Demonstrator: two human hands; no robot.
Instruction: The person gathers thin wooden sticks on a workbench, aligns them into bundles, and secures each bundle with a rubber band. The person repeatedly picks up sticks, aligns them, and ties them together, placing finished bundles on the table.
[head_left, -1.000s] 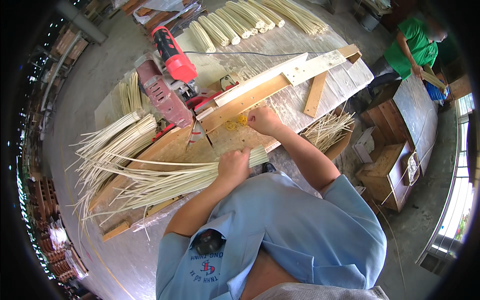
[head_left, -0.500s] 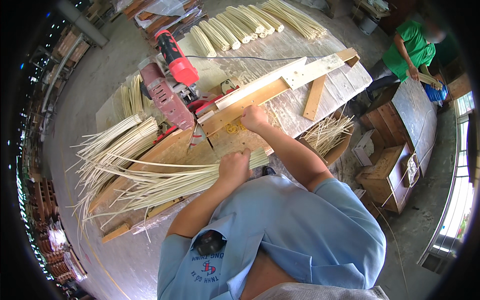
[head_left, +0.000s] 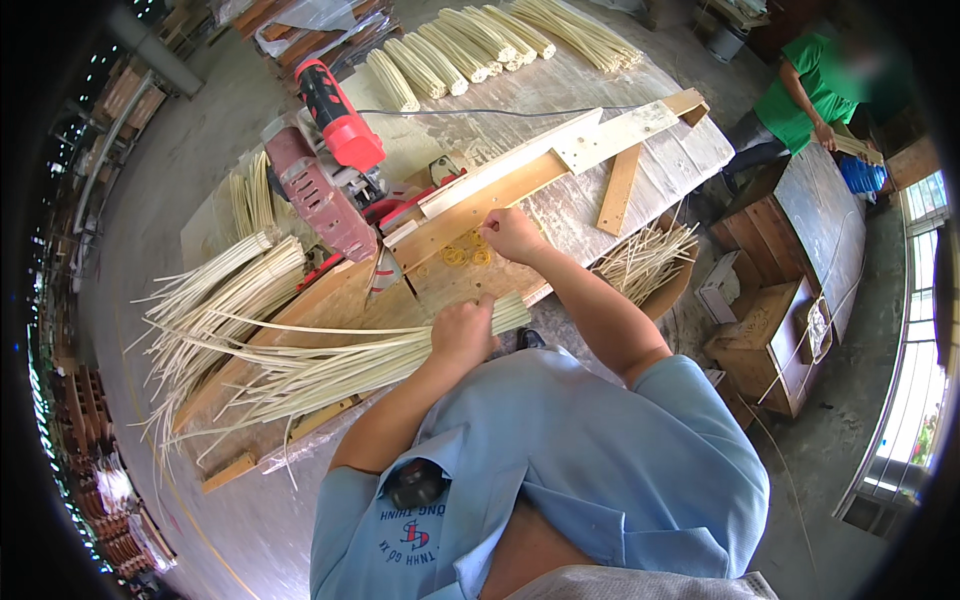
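My left hand (head_left: 464,330) is wrapped round a bundle of long, pale cane strips (head_left: 345,360) near its even end, close to my body. The loose ends fan out to the left over the table. Beyond it, my right hand (head_left: 511,235) is closed with its fingers curled together, just above the wooden work surface. Whatever those fingers may hold is hidden. Beside them lie several yellow rubber bands (head_left: 462,254). A red miter saw (head_left: 325,200) stands to the left of my right hand, against a long wooden fence (head_left: 480,212).
Tied cane bundles (head_left: 445,55) lie in a row at the table's far side. More loose strips (head_left: 235,290) rest left of the saw. A box of offcuts (head_left: 650,262) stands at the right. A co-worker in green (head_left: 805,95) handles strips by another table (head_left: 825,195).
The whole view has shifted slightly. My left hand keeps its grip on the cane bundle, and my right hand stays closed by the rubber bands.
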